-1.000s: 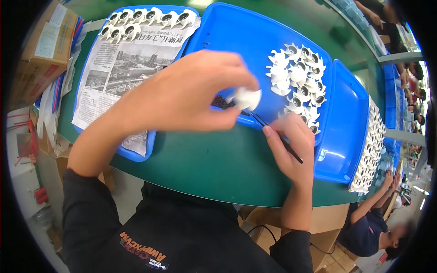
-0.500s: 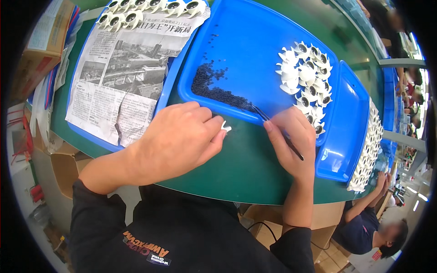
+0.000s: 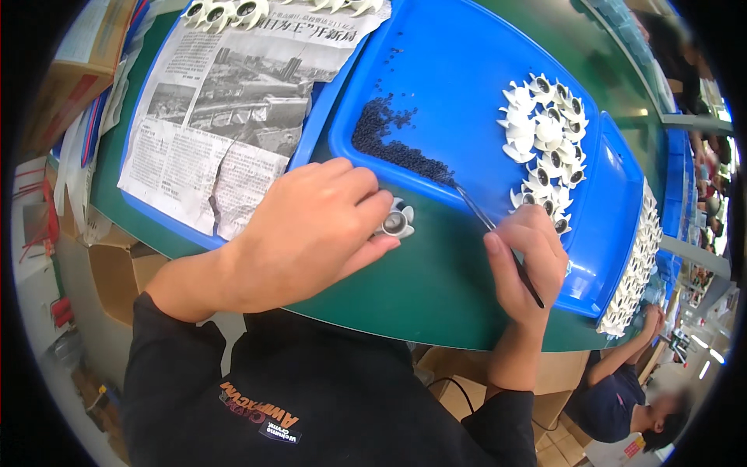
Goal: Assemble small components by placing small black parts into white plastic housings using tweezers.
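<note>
My left hand (image 3: pixel 311 222) is closed on a small white bladed impeller (image 3: pixel 395 222), whose round hub faces up beside the fingertips. In my right hand (image 3: pixel 533 253) a pair of dark tweezers (image 3: pixel 482 215) is pinched, pointing toward the blue tray (image 3: pixel 459 86). The tweezers' tips are at the right end of a pile of tiny black rings (image 3: pixel 389 144) in the tray's near corner. Whether the tips hold a ring is too small to tell. More white impellers (image 3: pixel 548 134) stand grouped along the tray's right side, several with dark hub centres.
At the left a newspaper-lined blue tray (image 3: pixel 206 117) carries impellers (image 3: pixel 219 14) at its far end. A second blue tray (image 3: pixel 615 226) lies to the right, beside rows of white parts (image 3: pixel 634 265). A person (image 3: pixel 622 389) sits further right. Cardboard boxes (image 3: pixel 74 86) are at far left.
The impeller in my left hand has turned, and its hub now shows. My right hand has drawn slightly back with the tweezers, whose tips stay by the black rings. The whole view has shifted.
</note>
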{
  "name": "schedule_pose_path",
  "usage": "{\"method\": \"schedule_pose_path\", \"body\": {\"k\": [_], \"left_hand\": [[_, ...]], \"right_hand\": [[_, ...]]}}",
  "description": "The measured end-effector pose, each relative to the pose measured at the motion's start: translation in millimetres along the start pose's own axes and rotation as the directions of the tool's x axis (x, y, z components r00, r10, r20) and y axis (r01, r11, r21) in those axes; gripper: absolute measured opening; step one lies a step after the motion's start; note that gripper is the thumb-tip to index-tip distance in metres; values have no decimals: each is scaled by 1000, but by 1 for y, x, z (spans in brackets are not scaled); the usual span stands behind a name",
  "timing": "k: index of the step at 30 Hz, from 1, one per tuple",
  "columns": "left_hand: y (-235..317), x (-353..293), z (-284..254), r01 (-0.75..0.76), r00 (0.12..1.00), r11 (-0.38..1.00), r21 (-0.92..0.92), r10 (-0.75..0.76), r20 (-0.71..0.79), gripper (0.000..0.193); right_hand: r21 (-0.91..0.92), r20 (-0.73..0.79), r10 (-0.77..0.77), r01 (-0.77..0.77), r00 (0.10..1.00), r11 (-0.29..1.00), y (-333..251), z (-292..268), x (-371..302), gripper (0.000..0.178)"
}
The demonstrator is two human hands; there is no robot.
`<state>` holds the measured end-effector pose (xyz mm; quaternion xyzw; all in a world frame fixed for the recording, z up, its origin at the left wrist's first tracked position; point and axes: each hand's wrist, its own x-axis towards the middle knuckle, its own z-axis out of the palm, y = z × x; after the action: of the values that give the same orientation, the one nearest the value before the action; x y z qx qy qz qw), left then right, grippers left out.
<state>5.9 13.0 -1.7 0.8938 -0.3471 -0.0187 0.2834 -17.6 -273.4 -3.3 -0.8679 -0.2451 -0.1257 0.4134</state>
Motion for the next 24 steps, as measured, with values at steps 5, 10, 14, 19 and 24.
{"method": "schedule_pose_path", "body": {"k": [5, 10, 14, 19, 24], "left_hand": [[0, -1, 6, -5, 998, 1000, 0, 5, 67, 33], [-1, -2, 8, -39, 998, 999, -19, 40, 47, 30], [-1, -3, 8, -46, 997, 999, -7, 46, 59, 29], [-1, -3, 9, -47, 997, 999, -27, 48, 63, 30], [-1, -3, 9, -41, 995, 998, -40, 44, 84, 32]], "right_hand": [[131, 132, -80, 63, 988, 989, -18, 4, -3, 21], [122, 233, -131, 105, 963, 987, -22, 15, -3, 26], [98, 248, -133, 112, 959, 989, -23, 21, -3, 27], [88, 244, -148, 130, 958, 988, -22, 22, -3, 28], [89, 244, -148, 130, 958, 988, -21, 23, -2, 28]]}}
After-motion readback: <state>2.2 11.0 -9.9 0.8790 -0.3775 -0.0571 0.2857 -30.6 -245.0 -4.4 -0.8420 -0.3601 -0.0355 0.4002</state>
